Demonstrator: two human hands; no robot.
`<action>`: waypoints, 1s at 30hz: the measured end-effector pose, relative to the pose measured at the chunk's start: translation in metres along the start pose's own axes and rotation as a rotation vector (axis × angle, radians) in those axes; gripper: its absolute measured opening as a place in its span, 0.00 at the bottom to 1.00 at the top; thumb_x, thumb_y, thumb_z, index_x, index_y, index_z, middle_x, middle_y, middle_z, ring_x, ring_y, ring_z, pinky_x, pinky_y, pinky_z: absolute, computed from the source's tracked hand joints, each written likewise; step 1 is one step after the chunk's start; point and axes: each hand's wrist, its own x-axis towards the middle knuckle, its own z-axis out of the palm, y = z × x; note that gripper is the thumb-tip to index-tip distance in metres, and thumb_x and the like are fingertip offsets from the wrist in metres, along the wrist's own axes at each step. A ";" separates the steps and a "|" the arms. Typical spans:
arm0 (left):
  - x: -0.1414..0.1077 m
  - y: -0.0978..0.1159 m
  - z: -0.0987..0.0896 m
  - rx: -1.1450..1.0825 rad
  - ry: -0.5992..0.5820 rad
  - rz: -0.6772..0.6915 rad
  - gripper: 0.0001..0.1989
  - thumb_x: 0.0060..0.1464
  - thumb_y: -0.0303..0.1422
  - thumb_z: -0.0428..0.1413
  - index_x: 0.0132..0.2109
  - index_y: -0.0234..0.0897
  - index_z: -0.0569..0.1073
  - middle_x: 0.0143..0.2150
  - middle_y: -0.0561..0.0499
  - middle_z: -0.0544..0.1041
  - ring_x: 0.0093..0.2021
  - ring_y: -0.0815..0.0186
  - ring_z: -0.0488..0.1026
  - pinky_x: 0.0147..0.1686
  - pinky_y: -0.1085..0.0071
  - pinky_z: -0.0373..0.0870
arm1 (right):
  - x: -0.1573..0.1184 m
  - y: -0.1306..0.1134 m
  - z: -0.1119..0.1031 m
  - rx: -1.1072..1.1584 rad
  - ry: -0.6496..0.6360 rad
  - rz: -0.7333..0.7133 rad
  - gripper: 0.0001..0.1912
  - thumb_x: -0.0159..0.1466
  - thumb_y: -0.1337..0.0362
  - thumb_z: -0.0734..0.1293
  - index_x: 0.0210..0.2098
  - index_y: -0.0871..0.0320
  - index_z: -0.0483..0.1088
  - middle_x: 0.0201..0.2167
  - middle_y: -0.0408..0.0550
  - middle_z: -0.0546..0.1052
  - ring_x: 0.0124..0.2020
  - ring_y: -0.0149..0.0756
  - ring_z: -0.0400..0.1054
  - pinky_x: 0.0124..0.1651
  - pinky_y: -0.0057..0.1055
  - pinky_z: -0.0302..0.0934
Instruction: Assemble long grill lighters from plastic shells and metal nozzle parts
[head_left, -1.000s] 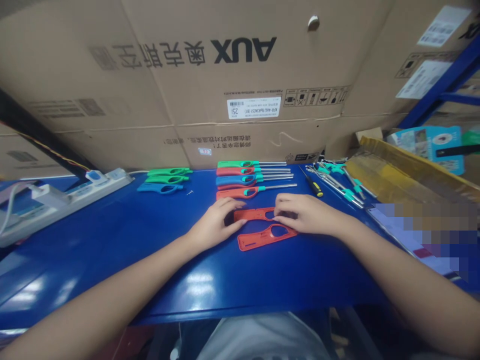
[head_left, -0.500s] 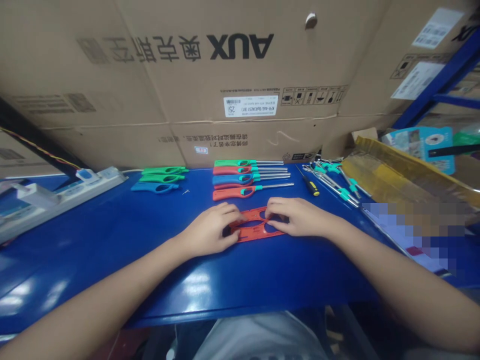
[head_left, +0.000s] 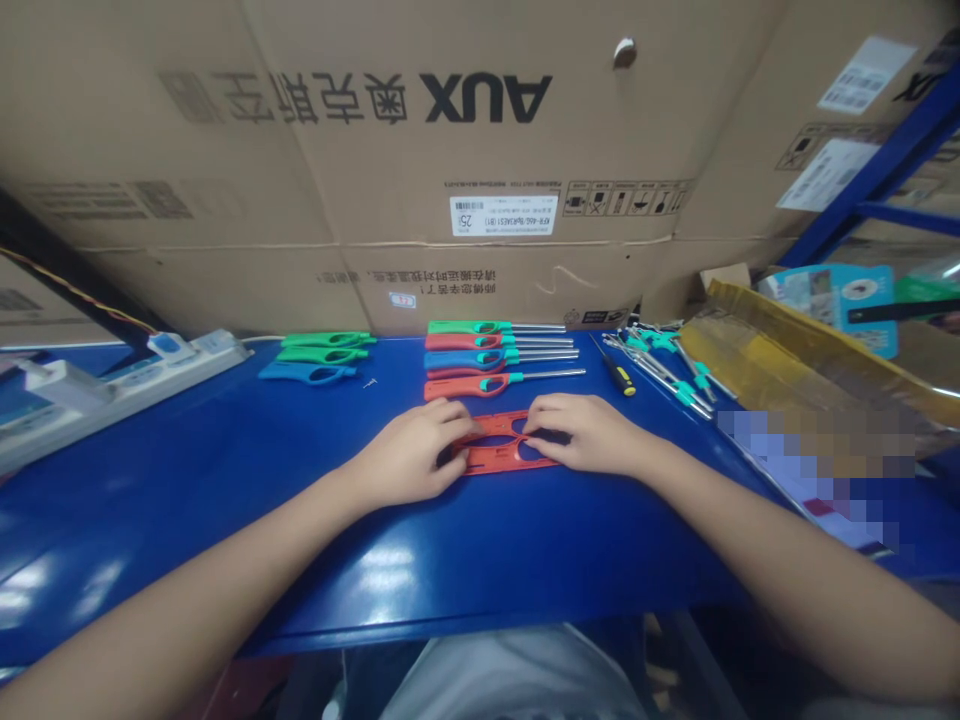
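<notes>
Two orange lighter casing halves (head_left: 501, 458) lie side by side on the blue table in front of me, their trigger openings showing. My left hand (head_left: 414, 452) grips their left ends, fingers on the far half and thumb at the near one. At the right ends, my right hand (head_left: 589, 433) is closed with fingertips and thumb around the loops; its fingers hide part of them. Just beyond lie several assembled long-nosed lighters (head_left: 465, 384) in a row, in green, red, blue and orange with metal tubes.
Green and blue casings (head_left: 307, 372) lie at the back left near small screws (head_left: 370, 383). A power strip (head_left: 120, 395) runs along the left. Right of the lighters are a yellow-black screwdriver (head_left: 621, 376) and metal tubes with teal parts (head_left: 660, 365). A large cardboard box (head_left: 375, 200) stands behind.
Both hands and the orange casing halves have shifted slightly left in view. The grip looks the same, and the other things on the table stay in place.
</notes>
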 end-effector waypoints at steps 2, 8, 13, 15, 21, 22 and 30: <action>0.000 0.001 0.000 0.020 -0.009 0.001 0.17 0.59 0.27 0.53 0.54 0.40 0.74 0.48 0.45 0.76 0.49 0.56 0.74 0.48 0.61 0.73 | 0.000 0.000 0.001 0.003 0.005 0.011 0.07 0.68 0.61 0.67 0.42 0.55 0.76 0.42 0.48 0.79 0.41 0.36 0.74 0.41 0.29 0.64; 0.000 -0.001 0.000 0.033 -0.013 0.004 0.19 0.58 0.26 0.52 0.55 0.40 0.74 0.49 0.45 0.76 0.50 0.55 0.73 0.49 0.59 0.73 | 0.002 -0.003 0.004 0.001 0.013 0.043 0.08 0.69 0.59 0.66 0.43 0.54 0.76 0.43 0.47 0.78 0.42 0.35 0.74 0.42 0.29 0.65; 0.000 -0.001 -0.001 0.037 0.027 0.014 0.19 0.59 0.26 0.51 0.56 0.39 0.73 0.50 0.44 0.76 0.52 0.55 0.73 0.51 0.59 0.72 | 0.001 0.009 -0.016 -0.081 0.189 0.170 0.15 0.71 0.59 0.60 0.53 0.53 0.73 0.50 0.50 0.78 0.46 0.40 0.74 0.46 0.34 0.66; 0.000 0.001 -0.001 0.019 0.049 0.023 0.18 0.62 0.29 0.50 0.57 0.39 0.72 0.52 0.44 0.76 0.53 0.55 0.72 0.53 0.59 0.71 | -0.004 0.023 -0.031 -0.172 0.325 0.353 0.16 0.70 0.62 0.59 0.52 0.53 0.73 0.44 0.51 0.80 0.44 0.43 0.75 0.46 0.36 0.66; -0.004 0.007 0.004 -0.040 0.009 0.044 0.15 0.64 0.37 0.53 0.55 0.39 0.72 0.54 0.45 0.74 0.54 0.56 0.72 0.53 0.60 0.72 | -0.026 0.070 -0.067 -0.437 0.154 0.994 0.17 0.63 0.64 0.62 0.50 0.57 0.73 0.53 0.60 0.75 0.50 0.53 0.72 0.42 0.39 0.65; -0.004 0.006 0.005 -0.042 0.000 0.043 0.14 0.64 0.37 0.53 0.54 0.39 0.72 0.53 0.45 0.75 0.53 0.56 0.72 0.52 0.60 0.72 | -0.030 0.076 -0.068 -0.439 0.057 1.078 0.17 0.62 0.63 0.64 0.49 0.57 0.73 0.54 0.61 0.74 0.51 0.55 0.71 0.42 0.40 0.65; -0.002 0.002 0.000 -0.063 -0.032 0.014 0.10 0.62 0.36 0.55 0.48 0.39 0.74 0.49 0.45 0.74 0.51 0.57 0.73 0.49 0.64 0.73 | -0.036 0.095 -0.063 -0.398 -0.087 1.209 0.10 0.61 0.64 0.65 0.42 0.56 0.73 0.48 0.60 0.78 0.49 0.52 0.74 0.41 0.39 0.66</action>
